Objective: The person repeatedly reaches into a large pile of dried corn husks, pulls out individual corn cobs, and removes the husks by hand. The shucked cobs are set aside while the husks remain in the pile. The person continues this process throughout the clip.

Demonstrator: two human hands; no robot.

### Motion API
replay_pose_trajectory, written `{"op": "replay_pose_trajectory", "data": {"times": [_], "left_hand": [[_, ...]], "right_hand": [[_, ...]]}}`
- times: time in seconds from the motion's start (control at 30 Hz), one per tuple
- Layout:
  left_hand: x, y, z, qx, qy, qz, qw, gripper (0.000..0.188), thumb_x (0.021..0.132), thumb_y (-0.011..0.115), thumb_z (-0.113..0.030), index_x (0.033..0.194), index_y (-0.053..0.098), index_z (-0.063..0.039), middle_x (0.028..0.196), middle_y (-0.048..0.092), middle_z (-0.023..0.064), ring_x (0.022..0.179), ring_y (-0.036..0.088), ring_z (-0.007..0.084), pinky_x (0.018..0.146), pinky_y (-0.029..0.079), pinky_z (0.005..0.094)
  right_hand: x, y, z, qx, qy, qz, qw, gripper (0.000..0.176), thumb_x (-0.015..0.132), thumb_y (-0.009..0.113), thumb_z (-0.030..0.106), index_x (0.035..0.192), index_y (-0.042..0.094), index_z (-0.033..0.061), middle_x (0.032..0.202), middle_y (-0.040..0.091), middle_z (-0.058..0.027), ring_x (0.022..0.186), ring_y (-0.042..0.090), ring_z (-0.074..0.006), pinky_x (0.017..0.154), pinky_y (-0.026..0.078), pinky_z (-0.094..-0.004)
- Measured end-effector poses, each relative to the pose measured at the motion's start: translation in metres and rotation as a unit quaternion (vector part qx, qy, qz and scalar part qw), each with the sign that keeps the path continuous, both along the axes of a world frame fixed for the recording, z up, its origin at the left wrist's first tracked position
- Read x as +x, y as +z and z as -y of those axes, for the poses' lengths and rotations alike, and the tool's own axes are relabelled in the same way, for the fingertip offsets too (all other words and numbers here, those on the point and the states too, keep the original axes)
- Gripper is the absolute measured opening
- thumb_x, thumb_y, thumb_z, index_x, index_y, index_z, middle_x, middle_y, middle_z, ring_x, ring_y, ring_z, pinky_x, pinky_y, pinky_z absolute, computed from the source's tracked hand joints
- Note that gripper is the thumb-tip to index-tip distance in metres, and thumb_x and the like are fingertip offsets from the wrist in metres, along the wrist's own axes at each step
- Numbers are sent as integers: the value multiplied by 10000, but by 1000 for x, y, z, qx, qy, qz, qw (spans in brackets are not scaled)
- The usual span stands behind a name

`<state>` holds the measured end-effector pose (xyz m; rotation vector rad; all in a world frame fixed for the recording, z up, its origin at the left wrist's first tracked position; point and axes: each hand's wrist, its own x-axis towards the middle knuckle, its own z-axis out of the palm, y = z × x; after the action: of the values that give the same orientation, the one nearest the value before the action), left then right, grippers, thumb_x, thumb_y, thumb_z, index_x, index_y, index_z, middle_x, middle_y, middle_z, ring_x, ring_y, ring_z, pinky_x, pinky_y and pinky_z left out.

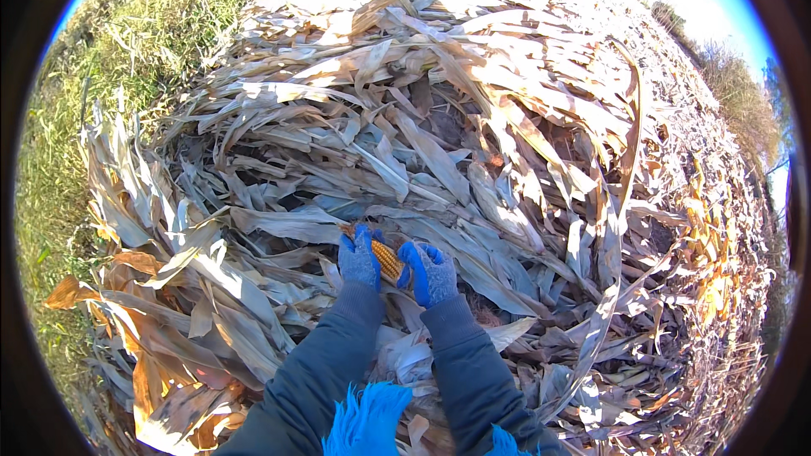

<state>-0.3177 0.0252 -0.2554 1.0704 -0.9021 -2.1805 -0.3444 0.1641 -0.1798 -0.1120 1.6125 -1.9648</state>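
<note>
An ear of corn (pixel 386 259) with bare yellow kernels lies between my hands, low in the middle of the view. My left hand (pixel 360 256), in a grey and blue work glove, is closed around its upper left end, where some brownish silk or husk sticks out. At the ear's lower right end is my right hand (pixel 428 271), gloved alike, with its fingers curled and the fingertips close to the kernels; whether they press on the ear cannot be told. Dry corn husks and leaves (pixel 304 226) surround both hands.
Dry corn stalks and leaves (pixel 412 139) lie in a thick heap ahead. Upright dry leaves (pixel 190 323) stand at the left, and a long curved leaf (pixel 624 202) rises at the right. Green grass (pixel 146 38) borders the upper left. Blue fringe (pixel 370 418) hangs near my sleeves.
</note>
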Motion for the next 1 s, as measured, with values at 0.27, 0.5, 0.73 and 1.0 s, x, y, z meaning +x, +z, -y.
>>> {"op": "replay_pose_trajectory", "data": {"times": [0.27,0.5,0.73,1.0], "left_hand": [[2,-25,10,3,27,78,997,393,1103,562,-268,1390,508,-5,1071,703,137,813,708,220,702,610,364],[1,-25,0,57,60,52,995,267,1122,520,-265,1248,533,-30,988,686,125,771,696,242,692,615,382],[4,-15,7,120,15,-25,992,364,1111,496,-391,1057,593,-44,921,680,121,797,679,274,778,597,429],[22,24,8,146,-47,-137,979,316,1055,518,-314,1076,657,-31,1001,742,156,923,713,306,927,585,448]], "right_hand": [[18,63,-8,288,352,-283,844,374,975,752,405,936,807,37,780,738,-95,675,631,-155,682,519,-365],[21,102,-83,390,373,-135,831,540,1009,624,539,918,809,41,865,762,-179,817,733,-350,822,573,-455],[35,46,-78,496,334,-289,747,531,1044,555,527,1033,797,55,947,750,-214,871,731,-399,840,568,-499],[49,51,-67,558,203,-269,759,598,1064,533,554,977,739,0,896,727,-255,862,724,-441,819,574,-517]]}}
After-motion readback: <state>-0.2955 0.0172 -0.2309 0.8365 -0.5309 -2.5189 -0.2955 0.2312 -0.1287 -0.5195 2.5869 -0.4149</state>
